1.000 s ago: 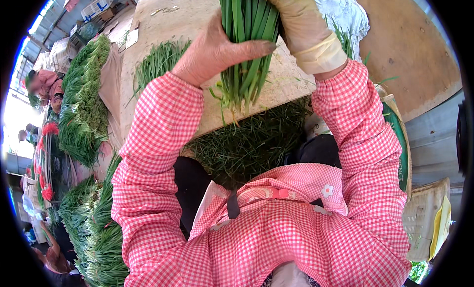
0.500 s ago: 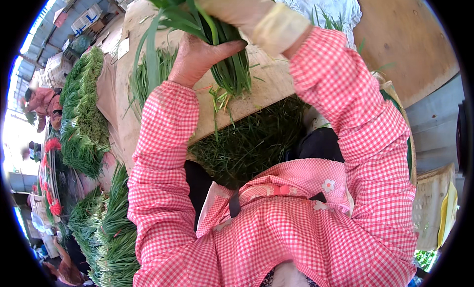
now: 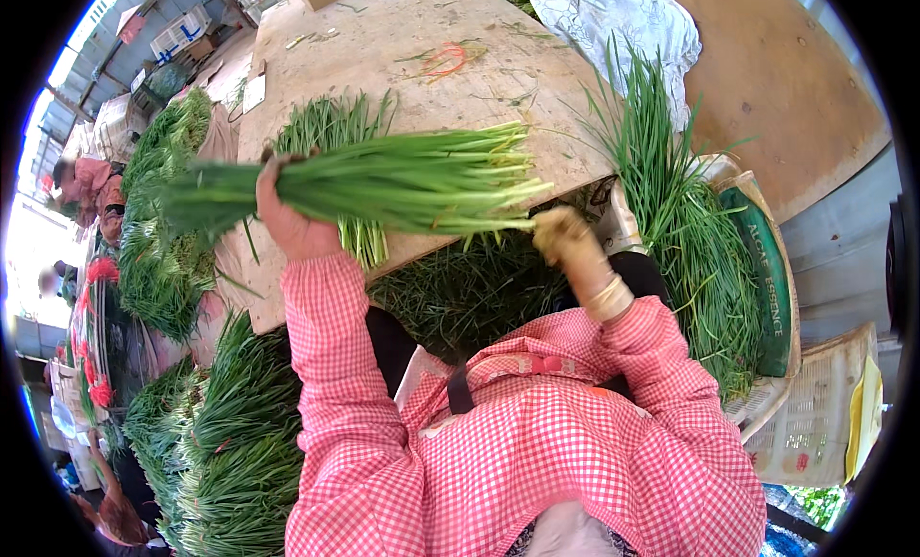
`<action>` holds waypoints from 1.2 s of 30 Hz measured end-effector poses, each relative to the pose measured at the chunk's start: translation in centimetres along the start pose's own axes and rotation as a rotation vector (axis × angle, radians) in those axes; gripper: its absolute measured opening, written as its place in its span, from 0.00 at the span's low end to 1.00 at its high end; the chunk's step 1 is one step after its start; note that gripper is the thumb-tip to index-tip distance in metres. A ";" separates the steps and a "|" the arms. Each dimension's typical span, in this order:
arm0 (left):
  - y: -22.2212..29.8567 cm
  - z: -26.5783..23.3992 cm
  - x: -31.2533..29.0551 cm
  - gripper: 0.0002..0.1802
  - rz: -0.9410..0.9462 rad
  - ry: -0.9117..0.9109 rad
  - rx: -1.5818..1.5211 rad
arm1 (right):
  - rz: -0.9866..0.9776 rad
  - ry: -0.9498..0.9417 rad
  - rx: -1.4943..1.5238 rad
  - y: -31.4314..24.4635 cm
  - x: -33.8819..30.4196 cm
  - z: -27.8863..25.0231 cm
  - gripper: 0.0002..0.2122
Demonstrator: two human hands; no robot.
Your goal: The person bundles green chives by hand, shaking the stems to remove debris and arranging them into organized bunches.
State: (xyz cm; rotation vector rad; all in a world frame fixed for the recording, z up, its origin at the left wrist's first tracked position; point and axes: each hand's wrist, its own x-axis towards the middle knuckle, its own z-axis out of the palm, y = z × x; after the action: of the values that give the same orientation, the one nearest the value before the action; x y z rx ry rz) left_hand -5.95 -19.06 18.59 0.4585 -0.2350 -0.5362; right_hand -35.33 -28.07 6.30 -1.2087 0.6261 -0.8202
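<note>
My left hand [image 3: 292, 217] is closed round a thick bunch of green chives [image 3: 412, 179], held level above the wooden table with pale stem ends to the right and blurred leaf tips to the left. At the lower stem ends is my right hand [image 3: 567, 246], in a yellowish glove with a band at the wrist. Its fingers are pinched together at the tip of one stalk that sticks out of the bunch. Behind the held bunch, another chive bunch [image 3: 335, 121] lies on the table, partly covered by it.
Loose chives fill a crate [image 3: 695, 260] at my right. Red bands [image 3: 446, 61] and leaf scraps lie on the table [image 3: 383, 40]. Heaped bunches [image 3: 240, 442] are at my left; fallen leaves [image 3: 460, 294] lie below the table edge. A person [image 3: 91, 188] is at far left.
The bunch has turned from upright to lying level, and both hands have come nearer to me. My right hand has left the leaves and moved down to the stem ends.
</note>
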 end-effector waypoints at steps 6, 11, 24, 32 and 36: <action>1.9 -5.6 -3.5 0.09 0.011 -0.108 -0.155 | 0.315 -0.426 0.367 0.2 -1.2 6.0 0.13; 3.7 -7.2 -4.3 0.09 0.009 -0.230 -0.184 | 0.335 -0.649 0.150 -2.1 -3.7 7.7 0.08; 6.8 -9.7 -5.0 0.07 0.197 -0.042 -0.175 | 0.059 -0.199 0.241 -5.8 -4.5 -3.3 0.15; 4.6 -7.6 -5.1 0.10 0.122 -0.307 -0.121 | -0.299 -0.303 -0.682 -1.1 1.5 5.5 0.20; 3.6 -6.4 -6.2 0.13 0.135 -0.396 -0.036 | 0.097 -0.253 -0.081 1.1 0.5 10.0 0.14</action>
State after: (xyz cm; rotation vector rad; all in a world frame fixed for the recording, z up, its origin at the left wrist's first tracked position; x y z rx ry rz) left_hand -7.40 -10.70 14.11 0.2955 -0.6299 -0.4948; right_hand -26.88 -22.76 7.80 -1.3197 0.5104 -0.5538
